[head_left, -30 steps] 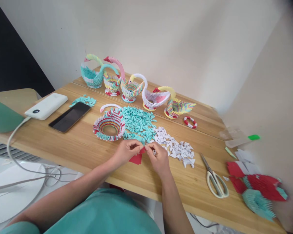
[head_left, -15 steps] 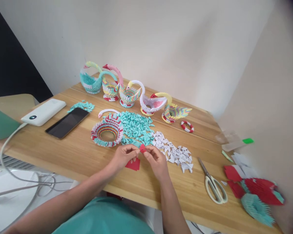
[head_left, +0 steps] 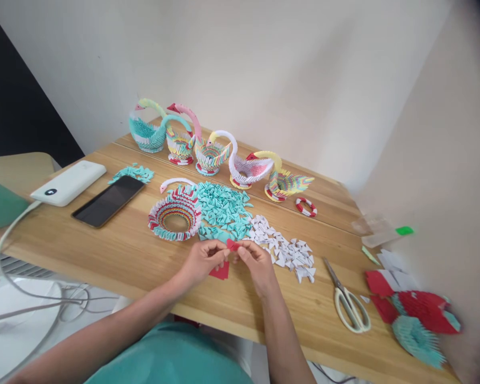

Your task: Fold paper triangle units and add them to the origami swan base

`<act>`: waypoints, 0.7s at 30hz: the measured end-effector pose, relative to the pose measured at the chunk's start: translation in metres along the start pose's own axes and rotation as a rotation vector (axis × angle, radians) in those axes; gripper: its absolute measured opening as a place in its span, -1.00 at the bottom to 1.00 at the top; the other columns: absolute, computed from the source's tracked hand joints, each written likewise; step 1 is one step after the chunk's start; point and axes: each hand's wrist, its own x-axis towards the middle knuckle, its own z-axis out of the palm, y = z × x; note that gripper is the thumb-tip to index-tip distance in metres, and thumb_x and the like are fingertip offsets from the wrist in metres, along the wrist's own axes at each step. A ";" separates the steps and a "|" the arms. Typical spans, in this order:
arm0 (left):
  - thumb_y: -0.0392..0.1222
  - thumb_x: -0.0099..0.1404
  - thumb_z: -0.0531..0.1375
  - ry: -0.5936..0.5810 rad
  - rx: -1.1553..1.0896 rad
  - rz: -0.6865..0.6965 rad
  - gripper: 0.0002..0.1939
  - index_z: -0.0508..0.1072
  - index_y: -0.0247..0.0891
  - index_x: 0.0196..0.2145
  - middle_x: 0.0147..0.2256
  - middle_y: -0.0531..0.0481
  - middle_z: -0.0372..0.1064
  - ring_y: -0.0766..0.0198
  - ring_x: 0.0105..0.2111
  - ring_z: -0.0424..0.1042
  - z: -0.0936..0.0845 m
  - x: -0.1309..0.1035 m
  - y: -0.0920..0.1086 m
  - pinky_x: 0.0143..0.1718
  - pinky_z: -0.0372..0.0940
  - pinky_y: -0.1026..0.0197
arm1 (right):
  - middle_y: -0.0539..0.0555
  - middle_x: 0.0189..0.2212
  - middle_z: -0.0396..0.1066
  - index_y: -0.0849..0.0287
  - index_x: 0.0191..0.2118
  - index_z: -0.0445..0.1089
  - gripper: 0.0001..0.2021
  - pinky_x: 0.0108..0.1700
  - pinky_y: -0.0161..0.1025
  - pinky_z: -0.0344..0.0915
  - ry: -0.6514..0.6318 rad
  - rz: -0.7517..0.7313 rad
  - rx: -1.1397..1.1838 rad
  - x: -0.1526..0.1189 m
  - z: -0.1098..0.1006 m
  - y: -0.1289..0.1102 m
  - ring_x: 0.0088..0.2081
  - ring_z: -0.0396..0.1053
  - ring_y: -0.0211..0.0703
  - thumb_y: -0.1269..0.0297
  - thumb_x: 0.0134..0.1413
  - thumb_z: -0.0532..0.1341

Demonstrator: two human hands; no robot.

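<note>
Between the fingertips of my left hand [head_left: 204, 260] and my right hand [head_left: 256, 264] is a small folded piece of red paper [head_left: 232, 245]. Both hands pinch it, just above the table near its front edge. Below my left fingers lie red paper slips [head_left: 221, 271], partly covered by the hand. Behind my hands spreads a heap of folded teal paper pieces [head_left: 223, 205], with white folded paper triangles [head_left: 290, 250] to its right. A round basket of red, white and teal folded paper [head_left: 175, 213] stands left of the heap, a curved white paper neck [head_left: 178, 182] behind it.
Several paper swans [head_left: 212, 152] line the back, beside a red and white ring [head_left: 306, 207]. Scissors [head_left: 350, 301] lie at right, near red and teal paper pieces [head_left: 420, 330]. At left are a phone [head_left: 109, 201] and a white power bank [head_left: 69, 183] with a cable.
The red paper piece has turned from pointing up to lying more sideways between my fingers. Both hands stay in nearly the same place; the view has shifted slightly.
</note>
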 end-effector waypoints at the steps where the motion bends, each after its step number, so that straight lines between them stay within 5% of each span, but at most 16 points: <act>1: -0.01 0.13 0.26 0.002 -0.001 -0.001 -0.70 0.40 -0.32 -0.50 -0.62 0.10 0.26 0.41 -0.61 0.22 0.000 0.000 0.000 -0.53 0.13 0.34 | -0.05 -0.57 0.37 0.15 -0.40 0.42 -0.72 -0.38 -0.28 0.23 -0.005 0.005 -0.009 0.000 0.001 0.000 -0.49 0.28 -0.23 0.02 0.01 0.31; 9: -0.01 0.18 0.21 -0.032 0.045 0.040 -0.70 0.43 -0.34 -0.49 -0.61 0.07 0.27 0.39 -0.60 0.21 0.001 0.002 -0.003 -0.52 0.13 0.33 | -0.02 -0.58 0.37 0.16 -0.51 0.37 -0.60 -0.32 -0.26 0.26 0.002 -0.030 -0.023 -0.001 0.002 -0.001 -0.47 0.32 -0.20 -0.01 0.21 0.11; 13: -0.09 0.22 0.18 0.048 0.219 0.136 -0.76 0.47 -0.31 -0.48 -0.57 0.05 0.31 0.34 -0.54 0.26 0.001 0.000 -0.002 -0.47 0.14 0.31 | 0.01 -0.41 0.45 0.11 -0.30 0.46 -0.78 -0.28 -0.25 0.31 0.007 -0.123 -0.132 -0.002 0.002 0.000 -0.36 0.38 -0.16 0.06 0.07 0.27; 17: -0.15 0.23 0.19 0.103 0.346 0.240 -0.83 0.54 -0.28 -0.39 -0.44 -0.02 0.45 0.25 -0.39 0.39 0.000 -0.003 -0.001 -0.32 0.21 0.28 | 0.02 -0.39 0.44 0.05 -0.36 0.49 -0.95 -0.24 -0.23 0.31 0.066 -0.355 -0.324 -0.004 0.001 -0.002 -0.31 0.39 -0.15 0.27 0.09 0.27; 21: 0.06 0.27 0.15 0.020 0.134 0.059 -0.64 0.50 -0.31 -0.42 -0.53 0.00 0.41 0.33 -0.54 0.32 -0.002 -0.001 0.000 -0.49 0.19 0.31 | 0.04 -0.37 0.45 -0.01 -0.31 0.54 -0.80 -0.22 -0.19 0.34 0.112 -0.518 -0.423 -0.004 -0.003 -0.003 -0.29 0.41 -0.15 0.41 0.15 0.19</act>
